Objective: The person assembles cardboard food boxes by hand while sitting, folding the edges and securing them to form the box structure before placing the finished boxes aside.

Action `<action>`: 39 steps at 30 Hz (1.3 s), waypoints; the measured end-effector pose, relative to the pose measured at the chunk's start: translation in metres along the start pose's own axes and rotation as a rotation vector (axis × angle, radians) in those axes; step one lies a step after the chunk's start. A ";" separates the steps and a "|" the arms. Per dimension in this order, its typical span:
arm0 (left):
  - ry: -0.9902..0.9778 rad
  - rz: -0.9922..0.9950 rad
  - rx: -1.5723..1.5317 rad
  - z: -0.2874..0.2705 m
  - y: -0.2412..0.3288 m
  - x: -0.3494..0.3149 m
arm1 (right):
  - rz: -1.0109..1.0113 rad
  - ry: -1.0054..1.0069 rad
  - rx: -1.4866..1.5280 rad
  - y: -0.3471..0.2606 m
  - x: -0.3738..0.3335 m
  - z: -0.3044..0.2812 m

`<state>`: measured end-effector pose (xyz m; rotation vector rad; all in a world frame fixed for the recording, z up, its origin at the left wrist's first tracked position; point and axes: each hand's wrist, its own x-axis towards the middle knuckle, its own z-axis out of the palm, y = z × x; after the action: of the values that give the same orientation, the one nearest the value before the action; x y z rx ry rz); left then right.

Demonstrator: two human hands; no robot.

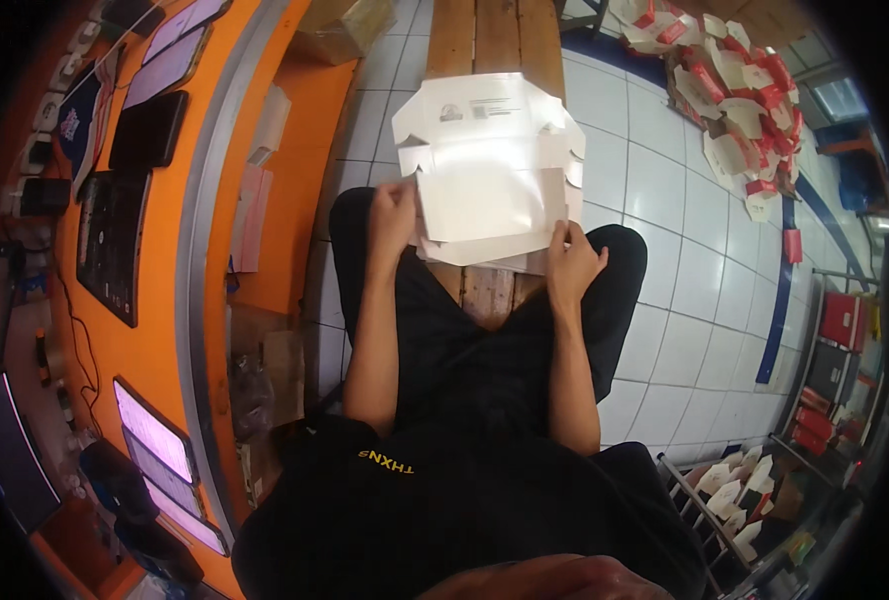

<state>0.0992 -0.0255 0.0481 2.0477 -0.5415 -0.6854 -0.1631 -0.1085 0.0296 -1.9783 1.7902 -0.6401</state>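
Note:
I sit astride a wooden bench [495, 40] in black clothes. A stack of flat white cardboard box blanks [490, 150] lies on it in front of me. My left hand [393, 215] grips the top blank at its left edge. At the blank's lower right corner, my right hand [571, 262] pinches its folded flap. The top blank is partly folded toward me, with its bottom panel raised.
An orange counter [145, 340] curves along my left, with several phones and tablets on it. A heap of folded red-and-white boxes [735, 90] lies on the white tiled floor at the upper right. A wire basket [745, 490] with more boxes stands at the lower right.

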 end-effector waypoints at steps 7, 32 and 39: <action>-0.630 -0.106 -0.707 0.009 0.028 -0.016 | -0.073 0.047 -0.054 0.000 -0.001 -0.005; -0.415 0.016 -0.705 0.050 0.027 -0.028 | -0.410 -0.021 0.266 -0.081 -0.034 -0.006; -0.612 -0.014 -0.547 0.050 0.016 -0.019 | -0.481 0.011 0.237 -0.076 -0.020 0.001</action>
<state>0.0512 -0.0529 0.0442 1.3171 -0.5956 -1.3203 -0.1022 -0.0808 0.0705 -2.2433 1.1731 -0.9601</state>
